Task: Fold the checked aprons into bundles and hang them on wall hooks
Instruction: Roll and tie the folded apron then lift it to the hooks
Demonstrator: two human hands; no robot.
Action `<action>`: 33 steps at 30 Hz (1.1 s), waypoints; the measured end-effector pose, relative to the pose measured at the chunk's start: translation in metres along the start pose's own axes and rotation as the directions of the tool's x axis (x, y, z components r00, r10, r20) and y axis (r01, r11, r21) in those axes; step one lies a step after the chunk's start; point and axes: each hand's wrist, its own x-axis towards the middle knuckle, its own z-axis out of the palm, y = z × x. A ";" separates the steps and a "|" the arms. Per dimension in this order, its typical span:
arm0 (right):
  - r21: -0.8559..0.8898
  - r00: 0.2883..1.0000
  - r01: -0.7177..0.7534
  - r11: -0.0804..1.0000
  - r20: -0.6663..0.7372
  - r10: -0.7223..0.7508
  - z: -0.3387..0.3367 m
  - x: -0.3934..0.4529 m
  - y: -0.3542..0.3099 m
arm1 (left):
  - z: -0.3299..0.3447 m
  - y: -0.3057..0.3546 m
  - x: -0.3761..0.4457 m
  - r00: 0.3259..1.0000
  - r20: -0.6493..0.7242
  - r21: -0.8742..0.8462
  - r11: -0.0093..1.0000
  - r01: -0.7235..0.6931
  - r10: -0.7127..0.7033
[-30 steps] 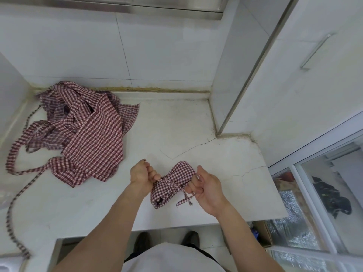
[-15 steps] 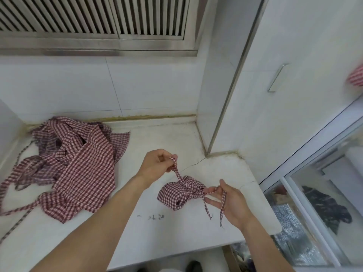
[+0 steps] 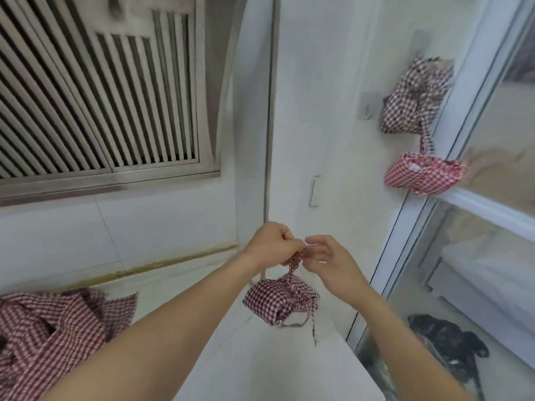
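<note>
Above the desk (image 3: 269, 369), the left hand (image 3: 270, 246) pinches the bundle's (image 3: 279, 301) strap; the right hand (image 3: 327, 264) hovers beside it, fingers loose.

Brightness: even, soft daylight is seen across the white walls.
Shadows: only faint shading is cast under the forearms.
Glare: pale reflections are carried by the glass panel (image 3: 489, 273).
Blur: the louvred vent (image 3: 95, 91) and 2 hanging bundles (image 3: 417, 99) are smeared.
Distortion: straight edges are bent toward the frame's borders.
</note>
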 end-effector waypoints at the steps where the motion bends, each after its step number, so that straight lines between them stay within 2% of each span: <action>1: 0.038 1.000 0.004 0.999 0.031 -0.005 -0.009 0.004 -0.019 | 0.004 0.018 0.006 0.999 0.002 0.022 0.999 -0.037 0.037; 5: 0.009 0.995 0.086 0.996 -0.042 -0.085 -0.055 0.010 -0.071 | 0.010 0.086 0.022 0.981 -0.006 0.157 0.969 -0.191 0.194; 10: -0.165 0.979 0.130 0.978 -0.136 -0.153 -0.097 0.020 -0.098 | 0.006 0.140 0.036 0.969 0.144 0.103 0.971 -0.215 0.199; 14: -0.246 0.940 0.164 0.955 -0.256 -0.227 -0.153 0.027 -0.124 | 0.012 0.194 0.051 0.907 0.265 0.130 0.920 -0.370 0.328; 16: -0.176 0.939 0.168 0.970 -0.272 -0.212 -0.180 0.032 -0.139 | 0.015 0.218 0.059 0.853 0.339 0.085 0.890 -0.447 0.396; 17: -0.075 0.952 0.162 0.984 -0.250 -0.176 -0.196 0.036 -0.148 | 0.017 0.231 0.063 0.830 0.360 0.064 0.876 -0.478 0.426; 19: 0.114 0.985 0.139 0.984 -0.120 -0.125 -0.229 0.041 -0.166 | 0.020 0.258 0.074 0.805 0.354 0.010 0.859 -0.512 0.476; 21: 0.135 0.993 0.113 0.984 0.026 -0.117 -0.261 0.048 -0.185 | 0.022 0.285 0.085 0.795 0.322 -0.025 0.844 -0.535 0.514; 23: -0.034 0.992 0.125 0.992 0.033 -0.124 -0.290 0.058 -0.202 | 0.023 0.308 0.095 0.777 0.316 -0.034 0.825 -0.564 0.544; 27: -0.292 0.974 0.181 0.939 -0.080 -0.213 -0.333 0.079 -0.239 | 0.026 0.355 0.113 0.783 0.245 -0.084 0.817 -0.570 0.571; 29: -0.456 0.952 0.190 0.870 -0.131 -0.277 -0.344 0.089 -0.257 | 0.026 0.377 0.120 0.797 0.196 -0.094 0.820 -0.564 0.571; 31: -0.647 0.912 0.156 0.747 -0.196 -0.360 -0.353 0.103 -0.273 | 0.029 0.397 0.129 0.807 0.162 -0.054 0.822 -0.567 0.568; 33: -0.701 0.885 0.098 0.706 -0.264 -0.385 -0.357 0.116 -0.287 | 0.033 0.412 0.137 0.806 0.123 -0.025 0.813 -0.581 0.580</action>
